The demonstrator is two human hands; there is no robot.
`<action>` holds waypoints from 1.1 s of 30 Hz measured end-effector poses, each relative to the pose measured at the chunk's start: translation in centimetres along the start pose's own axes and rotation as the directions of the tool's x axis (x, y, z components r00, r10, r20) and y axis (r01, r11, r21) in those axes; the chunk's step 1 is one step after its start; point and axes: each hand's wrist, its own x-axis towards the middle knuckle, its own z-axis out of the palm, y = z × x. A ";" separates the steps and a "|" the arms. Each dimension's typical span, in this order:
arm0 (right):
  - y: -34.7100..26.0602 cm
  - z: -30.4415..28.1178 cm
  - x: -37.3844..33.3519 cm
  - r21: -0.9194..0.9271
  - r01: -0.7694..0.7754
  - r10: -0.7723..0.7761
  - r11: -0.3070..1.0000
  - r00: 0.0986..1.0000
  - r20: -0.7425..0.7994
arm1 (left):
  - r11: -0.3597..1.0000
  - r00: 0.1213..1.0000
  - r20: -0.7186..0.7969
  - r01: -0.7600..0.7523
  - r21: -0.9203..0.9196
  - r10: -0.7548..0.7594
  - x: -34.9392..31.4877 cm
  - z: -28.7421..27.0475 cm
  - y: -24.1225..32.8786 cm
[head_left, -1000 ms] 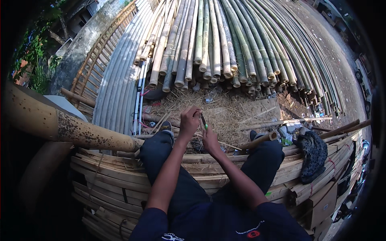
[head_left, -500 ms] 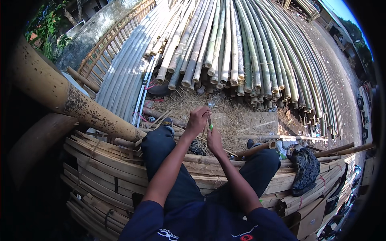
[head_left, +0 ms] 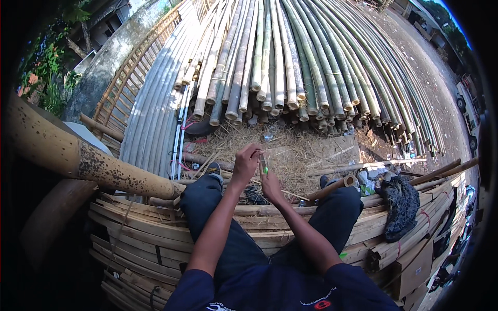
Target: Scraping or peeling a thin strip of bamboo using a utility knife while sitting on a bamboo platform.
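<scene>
Out in front of my knees, both hands work close together above the straw-strewn ground. My right hand (head_left: 271,186) is closed around a small knife (head_left: 265,169) with a bright green handle, its narrow blade pointing up and away from me. Just left of the blade, my left hand (head_left: 247,165) is raised with its fingers pinched together. Whatever thin piece lies in that pinch is too small to name. The fingertips of the left hand are right beside the knife's tip.
A large stack of long bamboo poles (head_left: 280,62) fans out ahead, cut ends toward me. Split bamboo strips (head_left: 140,223) lie beneath me. One thick spotted pole (head_left: 122,173) slants in from the left. A dark speckled cloth (head_left: 402,207) and a short bamboo piece (head_left: 332,190) are at right.
The view has shifted slightly. Both hands are still together, the right still holding the knife, and the blade now shows more clearly beside the left fingers.
</scene>
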 end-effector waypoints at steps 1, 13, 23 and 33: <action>-1.7 0.4 -0.1 0.013 -0.002 0.002 1.000 1.000 0.002 | 0.999 1.000 -0.014 -0.004 0.051 0.005 -0.2 -0.5 -0.4; -4.8 -1.7 -1.2 0.085 0.093 -0.086 0.992 0.993 -0.082 | 0.994 0.997 0.000 0.074 -0.078 -0.074 -0.4 0.5 -0.1; -4.5 -1.6 -1.4 0.000 0.063 -0.063 0.998 0.994 -0.085 | 0.998 0.999 -0.008 0.032 -0.045 -0.032 -0.3 0.7 -0.3; -4.4 -1.4 -1.6 0.100 0.064 -0.061 0.993 0.998 -0.034 | 0.997 0.997 0.001 0.072 -0.041 -0.072 0.0 -0.1 -0.2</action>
